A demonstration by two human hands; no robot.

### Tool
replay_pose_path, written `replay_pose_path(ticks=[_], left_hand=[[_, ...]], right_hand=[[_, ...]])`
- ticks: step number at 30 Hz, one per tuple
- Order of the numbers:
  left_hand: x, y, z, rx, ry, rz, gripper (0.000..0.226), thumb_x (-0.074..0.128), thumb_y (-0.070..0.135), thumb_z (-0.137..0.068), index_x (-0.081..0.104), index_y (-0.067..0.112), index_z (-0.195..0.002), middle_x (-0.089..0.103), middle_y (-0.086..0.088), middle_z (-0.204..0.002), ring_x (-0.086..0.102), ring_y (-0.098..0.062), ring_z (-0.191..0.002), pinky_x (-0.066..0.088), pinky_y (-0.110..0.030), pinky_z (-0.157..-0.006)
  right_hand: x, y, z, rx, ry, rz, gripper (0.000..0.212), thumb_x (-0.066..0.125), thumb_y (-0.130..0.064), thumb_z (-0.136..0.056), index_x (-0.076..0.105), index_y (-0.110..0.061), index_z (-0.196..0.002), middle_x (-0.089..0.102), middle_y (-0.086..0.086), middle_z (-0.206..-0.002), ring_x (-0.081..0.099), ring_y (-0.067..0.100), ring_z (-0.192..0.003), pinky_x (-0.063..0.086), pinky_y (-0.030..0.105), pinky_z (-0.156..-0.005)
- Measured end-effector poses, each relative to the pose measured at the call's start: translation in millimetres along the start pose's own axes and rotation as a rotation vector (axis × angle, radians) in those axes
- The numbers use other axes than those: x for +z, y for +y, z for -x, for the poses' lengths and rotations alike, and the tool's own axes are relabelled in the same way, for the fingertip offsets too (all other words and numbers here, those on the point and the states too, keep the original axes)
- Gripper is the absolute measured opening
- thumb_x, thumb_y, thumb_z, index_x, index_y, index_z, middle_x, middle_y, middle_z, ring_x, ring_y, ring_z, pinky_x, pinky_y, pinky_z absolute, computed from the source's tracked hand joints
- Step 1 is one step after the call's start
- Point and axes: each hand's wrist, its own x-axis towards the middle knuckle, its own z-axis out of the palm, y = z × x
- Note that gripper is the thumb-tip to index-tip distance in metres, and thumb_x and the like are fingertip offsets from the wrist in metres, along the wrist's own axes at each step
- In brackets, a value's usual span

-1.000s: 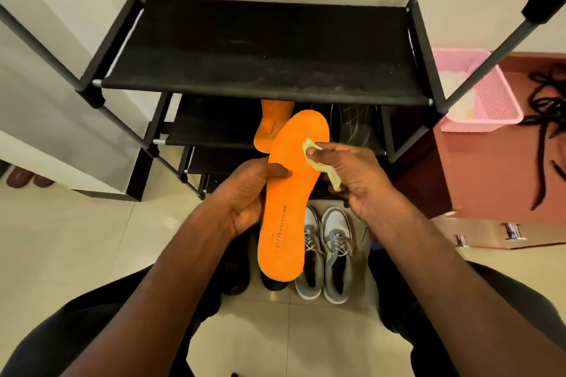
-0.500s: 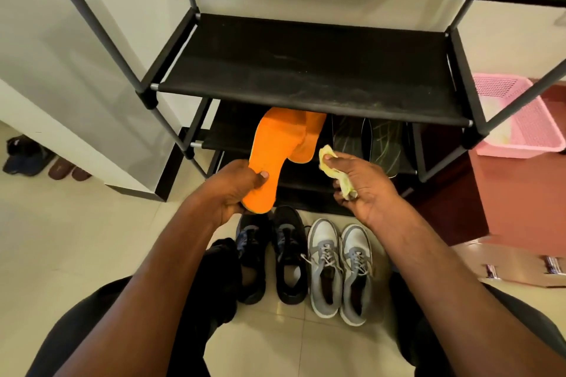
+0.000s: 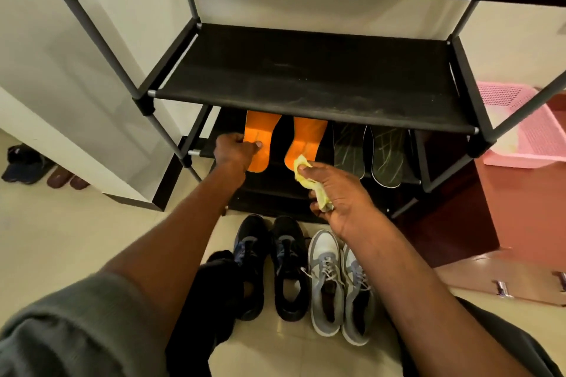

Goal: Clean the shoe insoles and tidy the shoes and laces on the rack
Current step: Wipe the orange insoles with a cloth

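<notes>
Two orange insoles lie side by side on a lower shelf of the black shoe rack (image 3: 306, 76). My left hand (image 3: 234, 151) grips the heel end of the left orange insole (image 3: 260, 138). The second orange insole (image 3: 306, 138) lies just right of it. My right hand (image 3: 333, 193) holds a crumpled yellow cloth (image 3: 309, 182) in front of that insole's heel. Two dark green insoles (image 3: 367, 150) lie further right on the same shelf. On the floor stand a pair of black shoes (image 3: 271, 266) and a pair of grey and white shoes (image 3: 340, 285).
A pink plastic basket (image 3: 533, 131) sits on a reddish cabinet (image 3: 520, 211) right of the rack. More footwear (image 3: 36, 168) lies by the wall at the far left. The shelf above the insoles is bare. My knees flank the shoes on the tiled floor.
My left hand carried the orange insole from in front of me down onto the lower shelf, beside the other orange one. My right hand lifted the cloth off the insole and still holds it.
</notes>
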Motion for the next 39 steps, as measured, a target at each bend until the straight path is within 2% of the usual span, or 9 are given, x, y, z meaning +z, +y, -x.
replay_pose_path(ticks=[8,12,14,17,23,27,32,37,39], left_hand=[[20,-4,-21,0.055,0.058,-0.059,0.022,0.083,0.02,-0.087,0.062,0.027,-0.084,0.063,0.002,-0.093,0.062,-0.018,-0.089,0.05,-0.034,-0.079],[24,-6,-23,0.127,0.068,-0.156,0.018,0.081,0.022,-0.088,0.067,0.019,-0.1,0.059,0.001,-0.096,0.06,-0.019,-0.091,0.047,-0.034,-0.08],[25,-8,-21,0.171,0.054,-0.263,0.022,0.081,0.028,-0.088,0.066,0.018,-0.1,0.064,-0.005,-0.103,0.064,-0.025,-0.102,0.05,-0.038,-0.087],[27,-8,-17,0.334,0.144,-0.639,0.048,0.078,0.038,-0.088,0.061,0.014,-0.126,0.053,-0.016,-0.136,0.048,-0.038,-0.13,0.047,-0.052,-0.102],[58,0,-8,0.448,-0.023,-0.856,0.048,0.061,0.06,-0.094,0.07,0.014,-0.098,0.05,-0.02,-0.138,0.041,-0.041,-0.133,0.041,-0.053,-0.104],[79,1,-4,0.424,-0.034,-0.95,0.048,0.063,0.059,-0.093,0.066,0.013,-0.106,0.049,-0.021,-0.139,0.04,-0.043,-0.132,0.035,-0.053,-0.107],[87,17,4,0.311,-0.053,-0.845,0.043,0.067,0.05,-0.091,0.064,0.014,-0.115,0.054,-0.015,-0.137,0.042,-0.039,-0.134,0.034,-0.049,-0.107],[75,19,28,0.173,-0.112,-0.542,0.03,0.067,0.045,-0.088,0.059,0.017,-0.082,0.063,-0.004,-0.083,0.065,-0.03,-0.091,0.049,-0.042,-0.083],[65,11,42,0.08,-0.16,-0.368,0.03,0.066,0.047,-0.082,0.06,0.018,-0.086,0.065,-0.003,-0.087,0.065,-0.029,-0.09,0.052,-0.046,-0.089]], right_hand=[[-13,-9,-5,0.002,-0.019,-0.034,0.022,0.083,-0.015,-0.084,0.077,-0.016,-0.106,0.075,0.005,-0.097,0.051,0.011,-0.061,0.037,0.02,-0.04],[-14,-7,-4,-0.001,-0.022,-0.025,0.02,0.083,-0.015,-0.084,0.078,-0.017,-0.103,0.076,0.005,-0.097,0.051,0.011,-0.06,0.037,0.02,-0.041],[-14,-8,-3,-0.003,-0.015,-0.009,0.02,0.083,-0.015,-0.085,0.078,-0.016,-0.104,0.076,0.006,-0.095,0.051,0.01,-0.059,0.037,0.02,-0.041],[-18,-10,-2,-0.011,0.02,-0.008,0.016,0.083,-0.013,-0.085,0.076,-0.016,-0.099,0.075,0.006,-0.091,0.051,0.011,-0.058,0.037,0.021,-0.04],[-35,-16,-3,-0.021,0.092,-0.019,0.016,0.084,-0.015,-0.083,0.077,-0.016,-0.098,0.076,0.006,-0.09,0.053,0.011,-0.058,0.038,0.02,-0.039],[-50,-19,-5,0.002,0.088,-0.032,0.025,0.084,-0.014,-0.084,0.076,-0.012,-0.107,0.078,0.013,-0.101,0.052,0.008,-0.054,0.037,0.021,-0.038],[-65,-23,-3,0.01,0.018,-0.007,0.023,0.076,-0.012,-0.091,0.073,-0.009,-0.113,0.08,0.012,-0.105,0.05,0.006,-0.052,0.036,0.019,-0.039],[-79,-31,1,-0.038,0.053,0.02,0.01,0.07,-0.012,-0.097,0.073,-0.008,-0.105,0.081,0.009,-0.098,0.049,0.007,-0.055,0.034,0.019,-0.042],[-81,-33,4,-0.057,0.073,0.042,0.008,0.069,-0.013,-0.098,0.073,-0.008,-0.103,0.081,0.008,-0.095,0.051,0.007,-0.054,0.035,0.02,-0.043]])
